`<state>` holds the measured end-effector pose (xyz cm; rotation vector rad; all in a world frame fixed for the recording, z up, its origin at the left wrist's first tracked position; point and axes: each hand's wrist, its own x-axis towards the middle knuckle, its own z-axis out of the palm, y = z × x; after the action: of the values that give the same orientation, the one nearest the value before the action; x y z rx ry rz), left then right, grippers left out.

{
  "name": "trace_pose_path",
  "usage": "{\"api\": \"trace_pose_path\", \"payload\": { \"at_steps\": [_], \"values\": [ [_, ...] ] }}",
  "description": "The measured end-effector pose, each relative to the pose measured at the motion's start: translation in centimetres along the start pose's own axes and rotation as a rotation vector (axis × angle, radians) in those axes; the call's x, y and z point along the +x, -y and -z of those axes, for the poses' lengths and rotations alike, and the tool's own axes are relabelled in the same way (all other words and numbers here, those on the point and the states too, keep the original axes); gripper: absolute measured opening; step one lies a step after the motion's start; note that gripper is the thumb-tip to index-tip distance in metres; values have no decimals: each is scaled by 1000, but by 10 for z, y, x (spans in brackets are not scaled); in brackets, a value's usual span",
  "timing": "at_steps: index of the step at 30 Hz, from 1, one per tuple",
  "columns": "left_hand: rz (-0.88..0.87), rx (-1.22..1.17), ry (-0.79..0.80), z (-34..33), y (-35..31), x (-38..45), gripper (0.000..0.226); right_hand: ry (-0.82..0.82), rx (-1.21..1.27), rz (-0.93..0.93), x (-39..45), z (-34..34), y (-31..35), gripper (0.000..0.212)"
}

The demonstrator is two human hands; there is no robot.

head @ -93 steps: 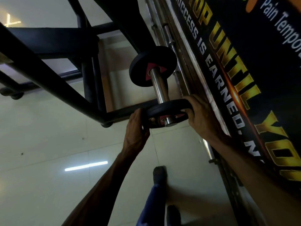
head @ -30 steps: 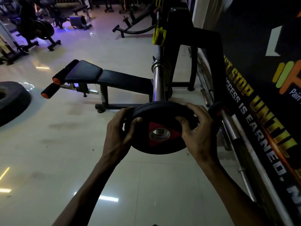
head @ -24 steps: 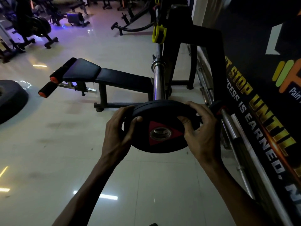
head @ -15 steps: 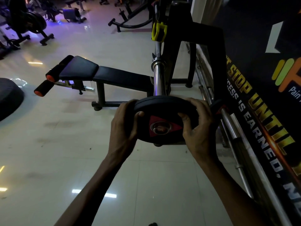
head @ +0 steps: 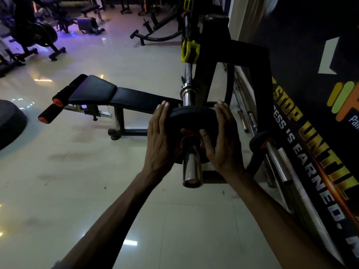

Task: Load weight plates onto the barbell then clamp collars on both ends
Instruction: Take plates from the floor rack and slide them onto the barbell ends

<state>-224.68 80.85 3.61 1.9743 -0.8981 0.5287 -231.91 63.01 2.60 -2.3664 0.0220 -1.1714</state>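
Observation:
A black weight plate with a red centre sits threaded on the chrome barbell sleeve, whose end sticks out toward me. My left hand presses flat on the plate's left side, and my right hand holds its right side with the thumb across the face. The barbell rests on a black rack. A yellow collar is clipped on the bar farther along, and another yellow collar shows at the top.
A black bench with orange-ended rollers stands left of the bar. Spare bars, one carrying a small plate, lean along the banner wall on the right. A big tyre lies at the left edge. Other gym machines stand at the back.
The plate has slid from the tip of the sleeve farther onto the bar, so the chrome end now pokes out toward me. Both hands moved forward with it.

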Motion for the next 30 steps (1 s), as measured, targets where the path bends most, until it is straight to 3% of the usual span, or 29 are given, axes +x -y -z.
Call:
{"api": "trace_pose_path", "payload": {
  "at_steps": [3, 9, 17, 30],
  "values": [
    [32, 61, 61, -16, 25, 42, 92, 45, -16, -55, 37, -16, -17, 67],
    [44, 175, 130, -44, 68, 110, 75, 85, -23, -111, 96, -51, -52, 63],
    [19, 215, 161, -63, 91, 161, 72, 100, 5, -181, 129, -78, -88, 65],
    [153, 117, 214, -30, 63, 137, 69, 327, 125, -250, 101, -35, -62, 73]
  ]
}}
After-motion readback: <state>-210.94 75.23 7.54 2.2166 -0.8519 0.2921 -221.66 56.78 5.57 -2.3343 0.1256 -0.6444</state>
